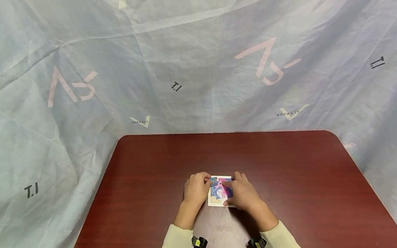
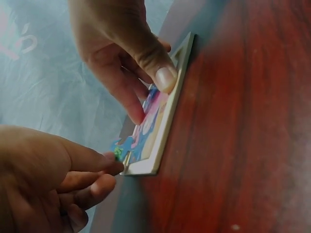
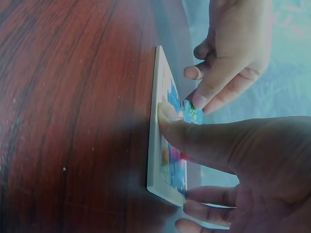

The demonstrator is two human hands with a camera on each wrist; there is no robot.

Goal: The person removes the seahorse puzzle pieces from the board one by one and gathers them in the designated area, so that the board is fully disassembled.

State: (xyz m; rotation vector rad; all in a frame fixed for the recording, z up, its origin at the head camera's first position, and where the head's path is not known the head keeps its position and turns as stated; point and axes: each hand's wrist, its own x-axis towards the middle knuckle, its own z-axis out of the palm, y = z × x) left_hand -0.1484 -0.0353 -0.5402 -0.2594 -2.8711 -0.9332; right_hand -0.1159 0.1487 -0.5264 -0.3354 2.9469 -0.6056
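Note:
A small square jigsaw puzzle board [image 1: 215, 204] with a pale frame lies between the two hands, showing blue, pink and purple pieces. At its far left corner the left hand [image 1: 196, 188] pinches a blue-and-green puzzle piece [image 3: 192, 113] between thumb and index finger. In the left wrist view this piece [image 2: 120, 149] is tilted up above the board's surface. The right hand [image 1: 244, 193] holds the board from the right, thumb on the near frame and index finger on the pink pieces. Its palm and fingers hide the board's right part.
The board lies on a reddish-brown wooden table [image 1: 147, 181] with rounded far corners. Grey-white printed cloth [image 1: 194, 62] hangs behind and at both sides. Each wrist wears a small black camera [image 1: 200, 243] over a cream sleeve [image 1: 177, 242].

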